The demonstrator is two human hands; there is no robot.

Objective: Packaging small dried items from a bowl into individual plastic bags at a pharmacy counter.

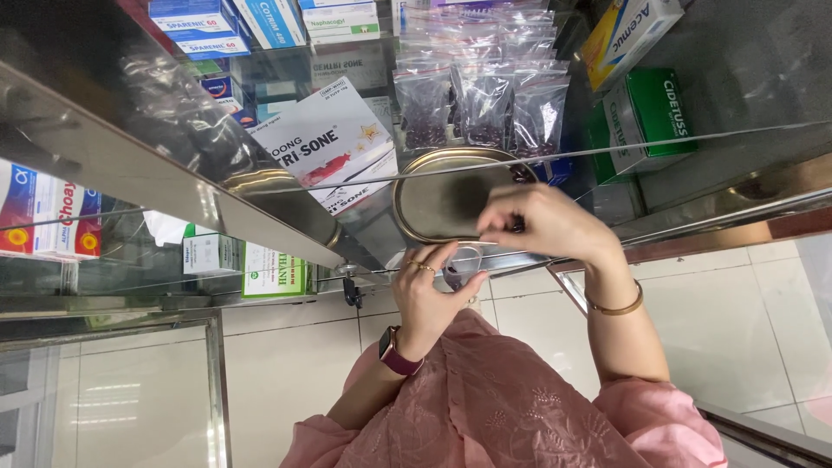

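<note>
Holding a small clear bag point(464, 263) in our left hand point(431, 290), we pinch 1 dark pill point(517, 224) with our right hand point(542, 224) above the oval metal tray point(425, 208).

Small clear plastic bag point(464, 264) with dark contents, open-mouthed, just below an oval steel tray point(442, 204) on the glass counter.

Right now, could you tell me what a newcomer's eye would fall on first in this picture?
The two hands at the centre draw the eye: the left hand holds a small clear bag, while the right hand pinches a small dark item just above it. Behind them an oval metal tray lies on the glass counter. Rows of clear bags of dark pills lie beyond the tray, with a green box to their right.
</note>
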